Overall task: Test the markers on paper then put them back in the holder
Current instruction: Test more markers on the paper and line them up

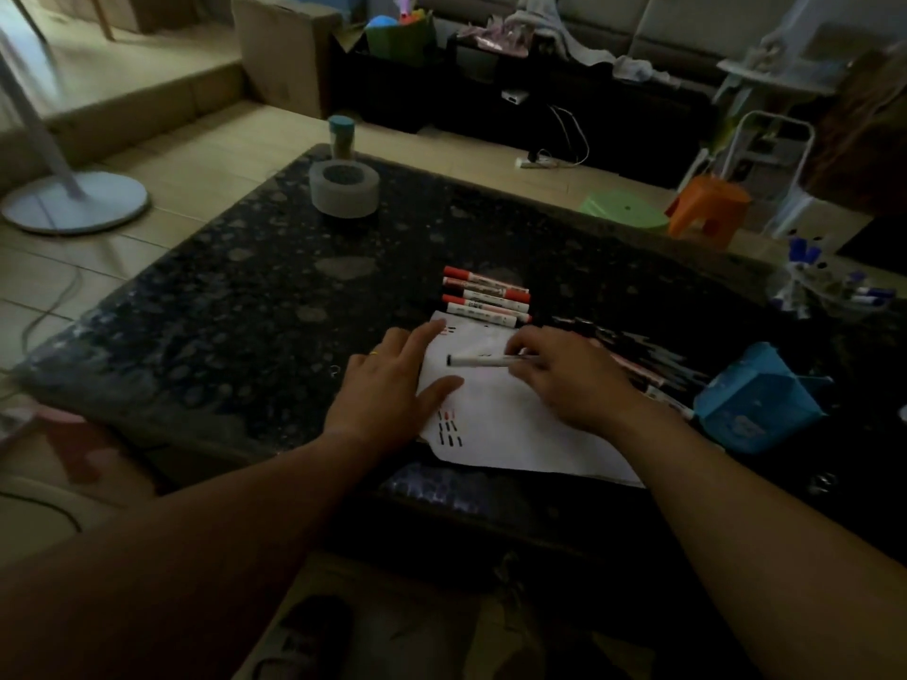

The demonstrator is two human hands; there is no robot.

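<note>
The room is dim and underexposed, with daylight falling only on the floor tiles (162, 115) at upper left and faint sheen on the dark counter (245, 306), the white paper (510, 424) brightest, forearms murky, edges bent by the wide lens, the far background soft.

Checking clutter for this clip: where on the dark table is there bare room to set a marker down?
Free: the wide dark speckled tabletop between the grey tape roll, the left hand and the row of red-capped markers. Crowded: right of the white paper, where black markers meet the blue box.
</note>
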